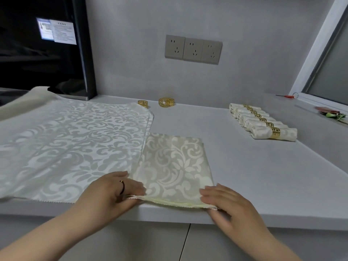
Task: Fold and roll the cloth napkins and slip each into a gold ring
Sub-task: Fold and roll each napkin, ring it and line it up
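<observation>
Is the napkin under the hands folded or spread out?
Folded. The napkin is a small rectangle, and stacked layers show along its near edge between the left hand and right hand.

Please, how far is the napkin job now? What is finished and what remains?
Done: a row of rolled napkins in rings lies at the right. In hand: a folded napkin at the counter's front edge; the left hand pinches its near corner, the right hand, blurred, is at the other corner. To do: rolling and ringing this one, then the flat napkins at the left. Two empty rings wait at the back.
</observation>
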Action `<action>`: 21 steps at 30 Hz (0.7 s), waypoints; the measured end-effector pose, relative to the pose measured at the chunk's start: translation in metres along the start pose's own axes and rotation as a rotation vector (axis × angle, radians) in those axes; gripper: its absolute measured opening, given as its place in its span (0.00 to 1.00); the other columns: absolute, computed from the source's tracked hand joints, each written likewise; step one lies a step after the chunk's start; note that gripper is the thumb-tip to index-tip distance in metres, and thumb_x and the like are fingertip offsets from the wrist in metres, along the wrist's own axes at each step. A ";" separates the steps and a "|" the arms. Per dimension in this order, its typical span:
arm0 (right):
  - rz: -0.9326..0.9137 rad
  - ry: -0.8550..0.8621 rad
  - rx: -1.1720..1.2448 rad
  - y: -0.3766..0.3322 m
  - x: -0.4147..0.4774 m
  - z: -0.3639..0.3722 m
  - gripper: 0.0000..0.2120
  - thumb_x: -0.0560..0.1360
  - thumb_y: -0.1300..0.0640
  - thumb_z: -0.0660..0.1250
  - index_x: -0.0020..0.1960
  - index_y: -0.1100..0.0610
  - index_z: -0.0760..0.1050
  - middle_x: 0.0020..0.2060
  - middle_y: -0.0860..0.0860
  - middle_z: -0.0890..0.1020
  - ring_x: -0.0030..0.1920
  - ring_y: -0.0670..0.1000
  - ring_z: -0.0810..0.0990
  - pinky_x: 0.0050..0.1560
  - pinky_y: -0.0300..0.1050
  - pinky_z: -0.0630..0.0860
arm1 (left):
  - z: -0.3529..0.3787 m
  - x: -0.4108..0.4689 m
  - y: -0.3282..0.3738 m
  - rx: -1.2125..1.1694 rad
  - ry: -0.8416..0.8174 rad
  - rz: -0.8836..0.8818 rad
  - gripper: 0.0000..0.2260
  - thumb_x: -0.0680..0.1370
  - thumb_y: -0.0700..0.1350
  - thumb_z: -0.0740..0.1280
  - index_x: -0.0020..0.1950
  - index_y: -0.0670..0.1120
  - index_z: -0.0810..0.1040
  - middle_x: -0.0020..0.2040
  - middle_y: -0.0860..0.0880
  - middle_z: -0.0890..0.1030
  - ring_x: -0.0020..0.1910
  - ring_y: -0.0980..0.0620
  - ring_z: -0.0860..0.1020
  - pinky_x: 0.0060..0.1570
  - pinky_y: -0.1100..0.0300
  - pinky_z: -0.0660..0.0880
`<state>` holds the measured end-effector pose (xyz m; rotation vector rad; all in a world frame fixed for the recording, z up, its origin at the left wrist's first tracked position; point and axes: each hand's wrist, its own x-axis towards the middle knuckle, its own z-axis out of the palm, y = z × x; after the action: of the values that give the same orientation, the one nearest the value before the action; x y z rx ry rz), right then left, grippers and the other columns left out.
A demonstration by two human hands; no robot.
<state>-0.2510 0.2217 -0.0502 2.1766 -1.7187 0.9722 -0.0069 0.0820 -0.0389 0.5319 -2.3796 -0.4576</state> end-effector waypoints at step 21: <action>0.705 0.006 0.059 -0.007 0.032 -0.011 0.03 0.77 0.53 0.61 0.44 0.48 0.69 0.29 0.44 0.71 0.32 0.43 0.70 0.33 0.32 0.64 | 0.010 0.033 0.022 0.048 0.115 -0.348 0.18 0.73 0.49 0.69 0.27 0.53 0.65 0.24 0.63 0.71 0.32 0.64 0.71 0.32 0.67 0.64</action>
<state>-0.2457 0.2043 -0.0207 1.5852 -2.5454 1.1682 -0.0425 0.0871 -0.0191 0.9752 -2.1972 -0.5069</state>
